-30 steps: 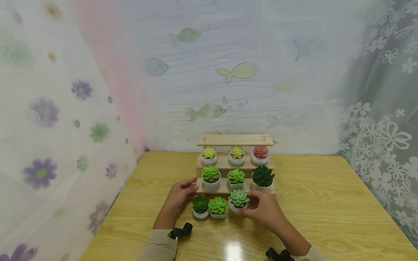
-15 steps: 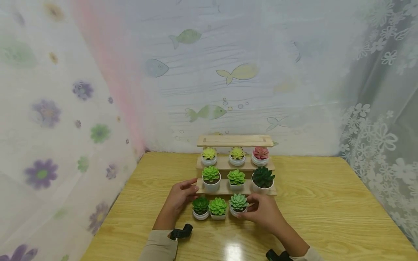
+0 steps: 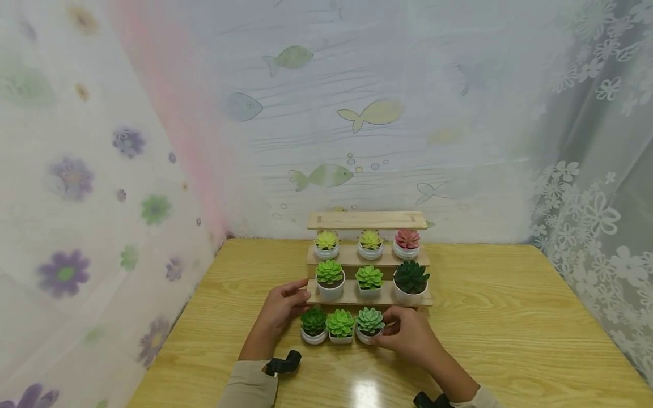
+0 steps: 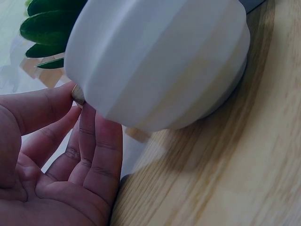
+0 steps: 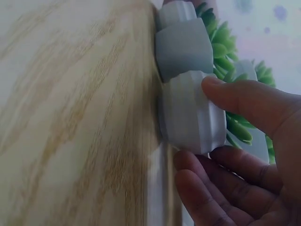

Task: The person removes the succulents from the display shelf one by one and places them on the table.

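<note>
My right hand holds a pale green succulent in a ribbed white pot between thumb and fingers. In the right wrist view that pot is low at the wood surface, close beside a square pot. My left hand pinches the left end of the lower board of a wooden tiered plant stand. The left wrist view has a large white ribbed pot in front of the fingertips, hiding most of the board. A dark green succulent and a bright green one complete the front row.
On the stand's middle tier are two light green succulents and a dark green one. Two yellow succulents and a pink one occupy the tier behind. The wooden table extends both sides; a printed curtain hangs behind.
The pale green succulent has come down in my right hand and moved slightly left, closer to the bright green one. My left hand stays at the board's end.
</note>
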The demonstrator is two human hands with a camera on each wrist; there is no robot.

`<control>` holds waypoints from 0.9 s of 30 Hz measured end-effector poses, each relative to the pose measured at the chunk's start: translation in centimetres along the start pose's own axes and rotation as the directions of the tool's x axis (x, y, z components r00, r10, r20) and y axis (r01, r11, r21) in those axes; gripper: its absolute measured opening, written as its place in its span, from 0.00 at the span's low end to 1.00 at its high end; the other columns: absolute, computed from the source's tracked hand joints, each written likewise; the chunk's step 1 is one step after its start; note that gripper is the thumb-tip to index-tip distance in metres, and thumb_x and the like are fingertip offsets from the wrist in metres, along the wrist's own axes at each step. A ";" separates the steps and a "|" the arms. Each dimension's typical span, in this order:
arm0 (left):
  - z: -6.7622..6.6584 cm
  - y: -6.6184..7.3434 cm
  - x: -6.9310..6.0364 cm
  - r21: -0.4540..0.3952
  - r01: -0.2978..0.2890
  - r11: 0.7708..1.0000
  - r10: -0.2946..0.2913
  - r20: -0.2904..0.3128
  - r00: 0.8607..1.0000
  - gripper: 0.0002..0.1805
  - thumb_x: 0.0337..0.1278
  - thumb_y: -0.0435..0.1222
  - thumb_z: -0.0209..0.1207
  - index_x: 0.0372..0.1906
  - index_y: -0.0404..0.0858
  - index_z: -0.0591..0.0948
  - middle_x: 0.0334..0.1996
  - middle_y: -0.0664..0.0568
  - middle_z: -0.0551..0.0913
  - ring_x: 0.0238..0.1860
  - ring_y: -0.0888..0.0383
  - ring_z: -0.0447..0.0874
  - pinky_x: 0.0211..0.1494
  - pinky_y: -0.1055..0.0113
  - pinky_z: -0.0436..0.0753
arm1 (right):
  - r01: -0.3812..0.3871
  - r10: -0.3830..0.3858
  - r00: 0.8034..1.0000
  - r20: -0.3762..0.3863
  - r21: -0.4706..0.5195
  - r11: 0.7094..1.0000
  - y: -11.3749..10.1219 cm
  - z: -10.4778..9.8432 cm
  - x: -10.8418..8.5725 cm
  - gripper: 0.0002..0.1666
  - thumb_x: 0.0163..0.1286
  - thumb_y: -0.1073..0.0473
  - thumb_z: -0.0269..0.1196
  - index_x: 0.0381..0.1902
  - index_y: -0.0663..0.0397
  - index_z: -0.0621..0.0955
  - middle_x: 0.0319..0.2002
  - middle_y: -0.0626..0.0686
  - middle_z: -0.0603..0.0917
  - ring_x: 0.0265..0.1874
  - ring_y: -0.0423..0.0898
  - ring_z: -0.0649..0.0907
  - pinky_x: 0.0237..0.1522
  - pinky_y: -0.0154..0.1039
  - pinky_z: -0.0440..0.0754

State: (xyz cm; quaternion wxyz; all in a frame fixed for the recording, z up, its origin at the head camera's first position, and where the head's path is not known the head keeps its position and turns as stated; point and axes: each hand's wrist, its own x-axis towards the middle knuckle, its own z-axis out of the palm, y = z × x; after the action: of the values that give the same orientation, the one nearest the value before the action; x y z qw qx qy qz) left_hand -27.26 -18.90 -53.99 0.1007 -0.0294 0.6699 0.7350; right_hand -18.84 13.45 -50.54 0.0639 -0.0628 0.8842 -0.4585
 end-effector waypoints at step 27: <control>0.1 -0.2 0.3 0.006 -0.011 1.000 0.011 -0.011 1.000 0.26 0.67 0.28 0.65 0.69 0.34 0.79 0.42 0.48 0.86 0.36 0.56 0.90 0.40 0.66 0.90 | 0.040 -0.040 0.999 -0.001 -0.067 0.997 0.2 0.2 0.1 0.27 0.49 0.44 0.84 0.39 0.52 0.86 0.35 0.46 0.89 0.34 0.40 0.88 0.35 0.37 0.87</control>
State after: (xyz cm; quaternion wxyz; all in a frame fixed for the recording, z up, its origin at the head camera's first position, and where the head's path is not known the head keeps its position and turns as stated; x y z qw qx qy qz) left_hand -27.52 -18.78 -54.23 0.0932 -0.0294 0.6726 0.7335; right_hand -18.95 13.38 -50.85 0.0517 -0.0824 0.8976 -0.4300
